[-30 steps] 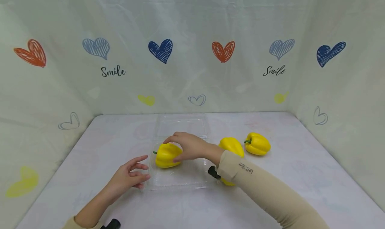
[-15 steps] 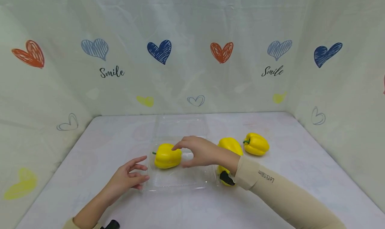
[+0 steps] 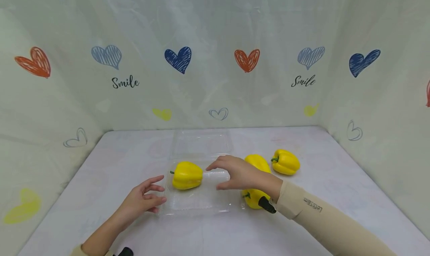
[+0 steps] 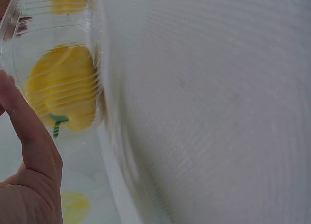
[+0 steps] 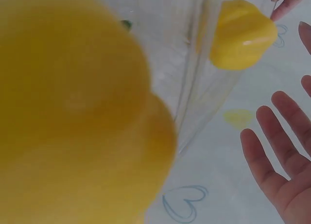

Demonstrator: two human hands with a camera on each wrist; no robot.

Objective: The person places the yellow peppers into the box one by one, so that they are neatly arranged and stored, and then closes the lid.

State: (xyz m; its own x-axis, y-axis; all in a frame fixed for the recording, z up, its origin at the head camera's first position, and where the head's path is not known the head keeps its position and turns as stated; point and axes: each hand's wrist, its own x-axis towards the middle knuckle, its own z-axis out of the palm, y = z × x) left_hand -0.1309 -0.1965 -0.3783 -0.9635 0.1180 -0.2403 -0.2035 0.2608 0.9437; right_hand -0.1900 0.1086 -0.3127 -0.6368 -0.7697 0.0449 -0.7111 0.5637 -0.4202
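Note:
A yellow bell pepper (image 3: 187, 175) with a green stem lies in the left part of a clear plastic clamshell box (image 3: 208, 202). My left hand (image 3: 142, 198) is at the box's left side, fingers spread and relaxed, holding nothing; whether its fingertips touch the wall I cannot tell. Over the box's right part, my right hand (image 3: 240, 172) hovers with nothing between its thumb and fingers. The right wrist view has its fingers (image 5: 274, 136) spread apart, with one yellow pepper (image 5: 73, 122) large and blurred close to the camera.
Right of the box lie a rear pepper (image 3: 256, 162), partly behind my right hand, and a front pepper (image 3: 253, 200), partly covered by the wrist camera (image 3: 267, 204). A further pepper (image 3: 285, 162) lies farther right. The clear lid (image 3: 202, 142) lies folded back.
My right hand has let go of the pepper in the box and moved right, away from it. The pepper stays where it was. My left hand has hardly moved.

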